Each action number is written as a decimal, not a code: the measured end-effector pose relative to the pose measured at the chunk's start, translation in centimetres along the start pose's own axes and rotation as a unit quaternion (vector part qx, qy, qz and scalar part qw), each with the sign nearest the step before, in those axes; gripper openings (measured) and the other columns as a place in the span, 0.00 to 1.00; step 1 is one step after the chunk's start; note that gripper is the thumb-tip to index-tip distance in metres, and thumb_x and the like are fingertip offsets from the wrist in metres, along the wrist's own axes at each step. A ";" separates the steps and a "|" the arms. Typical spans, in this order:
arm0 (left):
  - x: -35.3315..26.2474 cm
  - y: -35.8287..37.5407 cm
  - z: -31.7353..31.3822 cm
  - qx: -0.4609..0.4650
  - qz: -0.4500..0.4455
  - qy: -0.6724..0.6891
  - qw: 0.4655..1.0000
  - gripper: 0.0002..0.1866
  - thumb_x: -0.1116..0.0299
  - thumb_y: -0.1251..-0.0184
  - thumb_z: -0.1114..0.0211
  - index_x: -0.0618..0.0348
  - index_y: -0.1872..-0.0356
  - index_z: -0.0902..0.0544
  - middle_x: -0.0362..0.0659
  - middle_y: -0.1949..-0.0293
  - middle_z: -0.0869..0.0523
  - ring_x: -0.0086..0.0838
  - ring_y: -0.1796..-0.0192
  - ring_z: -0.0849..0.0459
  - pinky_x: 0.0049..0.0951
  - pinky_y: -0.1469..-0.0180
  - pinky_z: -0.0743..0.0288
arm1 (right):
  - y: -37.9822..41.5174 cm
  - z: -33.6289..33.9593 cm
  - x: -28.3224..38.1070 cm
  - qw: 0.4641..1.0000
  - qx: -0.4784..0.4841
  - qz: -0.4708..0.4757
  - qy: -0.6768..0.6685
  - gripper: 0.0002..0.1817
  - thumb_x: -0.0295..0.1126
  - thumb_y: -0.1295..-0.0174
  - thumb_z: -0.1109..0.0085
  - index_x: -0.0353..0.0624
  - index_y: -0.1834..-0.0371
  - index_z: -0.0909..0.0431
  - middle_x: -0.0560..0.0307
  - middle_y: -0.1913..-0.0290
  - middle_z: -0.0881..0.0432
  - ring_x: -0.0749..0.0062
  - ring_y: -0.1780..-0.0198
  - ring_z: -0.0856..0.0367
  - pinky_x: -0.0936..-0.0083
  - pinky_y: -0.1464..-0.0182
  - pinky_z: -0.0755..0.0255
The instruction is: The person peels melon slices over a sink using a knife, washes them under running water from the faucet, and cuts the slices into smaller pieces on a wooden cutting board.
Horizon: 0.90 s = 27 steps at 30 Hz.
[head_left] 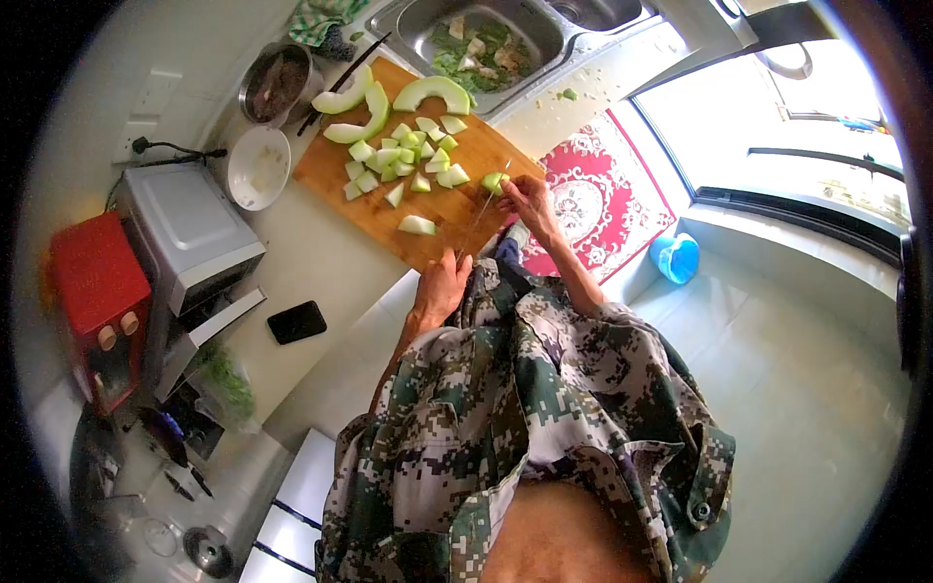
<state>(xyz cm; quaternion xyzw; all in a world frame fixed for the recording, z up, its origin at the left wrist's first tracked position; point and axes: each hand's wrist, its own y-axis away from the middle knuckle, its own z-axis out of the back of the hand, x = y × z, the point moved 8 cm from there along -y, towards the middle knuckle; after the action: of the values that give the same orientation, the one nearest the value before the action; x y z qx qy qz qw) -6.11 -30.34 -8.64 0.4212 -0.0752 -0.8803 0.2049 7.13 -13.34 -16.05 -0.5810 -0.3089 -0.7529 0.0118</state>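
On the wooden cutting board lie many pale green melon chunks, with curved melon slices at its far side. My left hand, at the board's near edge, is closed round what looks like the handle of a knife. The thin blade is hard to make out and points away toward my other hand. My right hand pinches a green melon piece at the board's right edge, beside the blade. A separate melon piece rests close to my left hand.
Behind the board is a sink with greens and peelings. To the left stand a metal bowl, a white bowl, a grey-white appliance and a phone. A blue bucket sits on the floor.
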 end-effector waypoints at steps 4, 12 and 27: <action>0.7 -0.1 -0.7 0.049 0.062 -0.029 0.996 0.16 0.61 0.32 0.41 0.70 0.63 0.24 0.64 0.69 0.18 0.62 0.63 0.19 0.51 0.63 0.27 | 0.4 -0.1 -0.3 1.000 0.006 -0.020 -0.023 0.15 0.35 0.33 0.41 0.29 0.61 0.23 0.53 0.71 0.17 0.74 0.71 0.17 0.80 0.70 0.21; -0.1 0.1 0.7 0.061 0.074 -0.109 0.989 0.16 0.61 0.32 0.42 0.69 0.66 0.25 0.63 0.75 0.18 0.61 0.69 0.19 0.52 0.69 0.25 | 0.2 -0.1 -0.2 0.999 -0.014 0.006 -0.037 0.15 0.35 0.38 0.36 0.29 0.67 0.21 0.52 0.75 0.16 0.72 0.74 0.15 0.77 0.75 0.22; 3.6 -0.2 3.2 -0.066 0.088 0.102 0.989 0.21 0.59 0.30 0.42 0.64 0.80 0.30 0.45 0.85 0.30 0.31 0.84 0.32 0.38 0.78 0.39 | -1.7 -3.6 2.2 0.992 0.004 0.059 0.114 0.13 0.36 0.45 0.34 0.34 0.69 0.19 0.48 0.75 0.16 0.66 0.72 0.15 0.70 0.68 0.23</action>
<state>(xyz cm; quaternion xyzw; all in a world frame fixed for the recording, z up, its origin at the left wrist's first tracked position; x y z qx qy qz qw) -10.68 -31.79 -9.20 0.4862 -0.0323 -0.8142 0.3155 2.72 -12.97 -15.36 -0.5089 -0.2733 -0.8109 0.0938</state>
